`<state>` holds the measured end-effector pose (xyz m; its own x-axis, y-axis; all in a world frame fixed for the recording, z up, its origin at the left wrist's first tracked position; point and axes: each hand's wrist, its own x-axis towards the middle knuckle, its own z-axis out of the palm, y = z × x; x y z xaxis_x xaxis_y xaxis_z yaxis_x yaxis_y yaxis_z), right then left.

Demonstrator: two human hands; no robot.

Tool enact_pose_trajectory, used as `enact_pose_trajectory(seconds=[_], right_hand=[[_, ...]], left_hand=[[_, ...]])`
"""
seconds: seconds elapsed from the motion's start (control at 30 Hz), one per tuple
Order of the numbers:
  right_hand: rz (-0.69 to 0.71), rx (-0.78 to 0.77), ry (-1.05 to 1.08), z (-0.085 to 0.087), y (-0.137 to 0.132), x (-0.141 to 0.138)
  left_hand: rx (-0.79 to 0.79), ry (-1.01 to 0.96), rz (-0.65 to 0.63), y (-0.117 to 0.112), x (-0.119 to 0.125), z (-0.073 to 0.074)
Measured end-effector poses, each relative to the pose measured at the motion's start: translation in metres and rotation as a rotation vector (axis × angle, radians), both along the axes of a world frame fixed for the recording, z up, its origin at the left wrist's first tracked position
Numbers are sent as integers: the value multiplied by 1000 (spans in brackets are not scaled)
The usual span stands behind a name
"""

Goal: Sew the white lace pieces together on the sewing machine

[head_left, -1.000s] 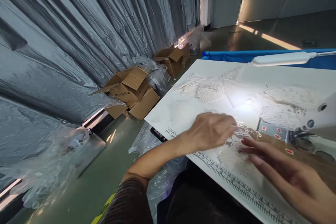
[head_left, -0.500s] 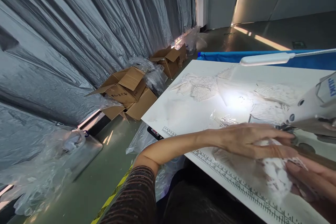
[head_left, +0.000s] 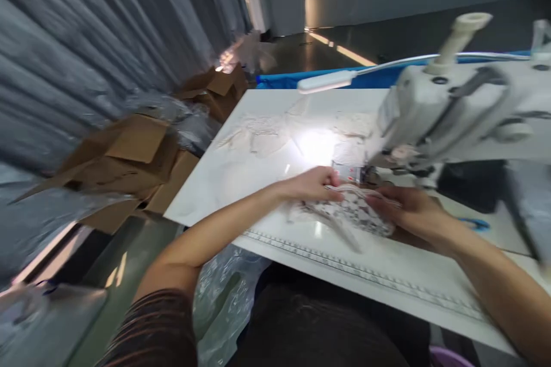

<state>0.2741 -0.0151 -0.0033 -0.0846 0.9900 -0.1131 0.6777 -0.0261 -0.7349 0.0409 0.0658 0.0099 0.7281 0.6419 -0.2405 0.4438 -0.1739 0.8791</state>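
Observation:
On the white sewing table (head_left: 301, 243), my left hand (head_left: 312, 183) and my right hand (head_left: 402, 209) both grip a piece of white lace fabric (head_left: 355, 213). The fingers of each hand are curled on the lace's edge, just in front of the needle area of the white sewing machine (head_left: 456, 112). The lace lies bunched between the two hands. The picture is smeared by motion, so fine detail of the lace is unclear.
More lace pieces (head_left: 262, 132) lie at the table's far left. A slim white lamp (head_left: 327, 81) shines over the table. A printed ruler (head_left: 361, 272) runs along the near edge. Open cardboard boxes (head_left: 129, 160) and plastic bags (head_left: 224, 298) sit on the floor at left.
The view has swung right, bringing the sewing machine into sight. Both hands have drawn together on the lace and moved it up to the machine's needle area.

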Motion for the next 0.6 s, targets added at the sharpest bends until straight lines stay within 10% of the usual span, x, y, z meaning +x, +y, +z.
enact_pose_trajectory(seconds=[0.33,0.6], right_hand=[[-140,-270,446,-6,3,-8],[-203,-182,151,4,-1,-10]], left_hand=[[265,189,29,28,-7,12],[782,336,-19,41,16,17]])
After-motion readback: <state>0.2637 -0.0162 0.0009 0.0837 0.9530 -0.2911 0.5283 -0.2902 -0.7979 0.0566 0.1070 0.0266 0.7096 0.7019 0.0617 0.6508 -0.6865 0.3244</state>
